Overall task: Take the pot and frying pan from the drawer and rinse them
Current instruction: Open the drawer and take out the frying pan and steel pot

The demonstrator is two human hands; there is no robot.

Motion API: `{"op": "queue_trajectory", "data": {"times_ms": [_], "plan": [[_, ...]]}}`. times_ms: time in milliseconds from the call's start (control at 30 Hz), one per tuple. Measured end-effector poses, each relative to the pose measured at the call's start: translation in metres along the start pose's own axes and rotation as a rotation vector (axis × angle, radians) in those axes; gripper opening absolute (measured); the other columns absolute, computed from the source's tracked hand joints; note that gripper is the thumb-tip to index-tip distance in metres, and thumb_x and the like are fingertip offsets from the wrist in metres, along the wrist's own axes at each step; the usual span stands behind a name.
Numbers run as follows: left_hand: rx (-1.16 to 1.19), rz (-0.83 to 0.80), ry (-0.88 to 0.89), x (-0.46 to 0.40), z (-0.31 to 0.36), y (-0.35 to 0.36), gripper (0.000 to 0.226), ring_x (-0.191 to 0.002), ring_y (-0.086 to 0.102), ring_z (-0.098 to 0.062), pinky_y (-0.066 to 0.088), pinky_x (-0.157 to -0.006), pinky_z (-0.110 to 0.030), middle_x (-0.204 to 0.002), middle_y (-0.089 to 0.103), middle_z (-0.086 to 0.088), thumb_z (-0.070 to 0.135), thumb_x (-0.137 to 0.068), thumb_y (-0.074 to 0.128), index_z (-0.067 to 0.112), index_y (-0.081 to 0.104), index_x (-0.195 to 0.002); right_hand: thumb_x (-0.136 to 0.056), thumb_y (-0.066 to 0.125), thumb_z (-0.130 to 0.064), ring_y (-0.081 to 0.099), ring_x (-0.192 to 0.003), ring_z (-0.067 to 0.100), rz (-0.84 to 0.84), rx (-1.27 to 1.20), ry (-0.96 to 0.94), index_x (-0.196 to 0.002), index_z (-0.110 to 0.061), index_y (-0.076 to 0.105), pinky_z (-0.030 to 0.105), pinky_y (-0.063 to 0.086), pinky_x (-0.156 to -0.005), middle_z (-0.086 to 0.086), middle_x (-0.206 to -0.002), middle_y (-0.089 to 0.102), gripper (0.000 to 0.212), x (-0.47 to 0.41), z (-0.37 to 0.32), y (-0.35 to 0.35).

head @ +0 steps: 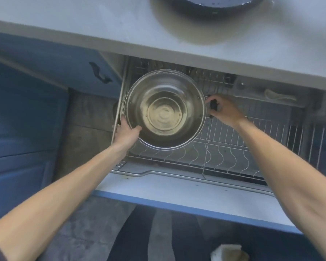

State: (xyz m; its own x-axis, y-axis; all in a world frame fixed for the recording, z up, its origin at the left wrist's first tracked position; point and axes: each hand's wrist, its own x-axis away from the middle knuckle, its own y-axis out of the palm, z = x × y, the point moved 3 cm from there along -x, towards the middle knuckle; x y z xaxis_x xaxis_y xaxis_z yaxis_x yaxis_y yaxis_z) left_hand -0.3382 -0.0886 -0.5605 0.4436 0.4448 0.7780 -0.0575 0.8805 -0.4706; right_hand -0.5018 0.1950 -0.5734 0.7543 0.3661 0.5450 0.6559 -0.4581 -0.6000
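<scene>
A round stainless steel pot [166,110] sits in the left part of the open drawer's wire rack [224,153], mouth up and empty. My left hand [127,131] grips its near-left rim, thumb inside the pot. My right hand [224,110] is closed on the pot's black right handle [213,106]. On the countertop above, at the frame's top edge, lies a dark round pan [213,2], only partly in view, with a wet patch around it.
The drawer's white front panel with a blue edge [177,189] juts toward me. A white spoon [279,96] lies in a tray at the drawer's back right. Blue cabinet doors with a dark handle [100,73] stand to the left. The countertop [102,31] overhangs the drawer's back.
</scene>
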Motion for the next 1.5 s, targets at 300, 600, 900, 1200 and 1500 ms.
{"op": "queue_trajectory", "data": {"times_ms": [300,600,900,1200,1500], "plan": [[-0.100,0.101,0.158,-0.001,-0.005,0.005,0.057,-0.131,0.041,-0.029,0.031,-0.111,-0.041,-0.151,0.027,-0.012,0.026,-0.097,0.045,0.021,0.021,-0.148,-0.083,0.061,-0.008,0.064,-0.075,0.001,-0.082,-0.103,0.136,-0.117,-0.031,0.055,0.010,0.038,-0.055,0.000,-0.098,0.065,0.042,0.032,0.027,0.000],[-0.482,0.212,0.400,0.010,-0.008,0.023,0.048,-0.146,0.015,-0.027,0.021,-0.116,-0.040,-0.158,0.012,-0.011,0.031,-0.094,0.050,0.022,0.040,-0.141,-0.082,0.059,0.000,0.065,-0.094,0.030,-0.062,-0.266,0.160,-0.105,-0.039,0.056,0.038,0.049,-0.088,0.011,-0.114,0.061,0.046,0.093,0.065,-0.005],[-0.176,-0.165,0.303,-0.001,0.031,0.025,0.048,-0.118,0.056,-0.024,0.039,-0.104,-0.031,-0.126,0.060,-0.010,-0.006,-0.087,0.053,0.022,0.057,-0.125,-0.082,0.055,0.000,0.066,-0.094,0.025,0.026,-0.371,0.224,-0.117,-0.024,0.057,0.027,0.048,-0.087,0.012,-0.115,0.063,0.042,0.135,0.090,-0.024],[-0.244,-0.272,0.460,0.076,0.097,-0.010,0.027,-0.072,0.066,-0.001,0.049,-0.070,-0.010,-0.095,0.071,-0.002,0.007,-0.088,0.060,0.020,0.066,-0.110,-0.087,0.060,-0.007,0.070,-0.075,0.013,-0.074,-0.545,0.218,-0.117,-0.020,0.058,0.018,0.046,-0.079,0.007,-0.096,0.071,0.033,0.206,0.072,-0.071],[-0.253,-0.552,0.568,0.228,0.164,-0.031,0.030,-0.073,0.070,-0.011,0.049,-0.065,-0.011,-0.085,0.076,-0.005,0.009,-0.081,0.069,0.023,0.071,-0.107,-0.077,0.071,-0.010,0.068,-0.075,0.027,-0.120,-0.577,0.197,-0.090,-0.016,0.059,0.034,0.053,-0.084,0.013,-0.077,0.064,0.018,0.357,0.050,-0.166]]}}
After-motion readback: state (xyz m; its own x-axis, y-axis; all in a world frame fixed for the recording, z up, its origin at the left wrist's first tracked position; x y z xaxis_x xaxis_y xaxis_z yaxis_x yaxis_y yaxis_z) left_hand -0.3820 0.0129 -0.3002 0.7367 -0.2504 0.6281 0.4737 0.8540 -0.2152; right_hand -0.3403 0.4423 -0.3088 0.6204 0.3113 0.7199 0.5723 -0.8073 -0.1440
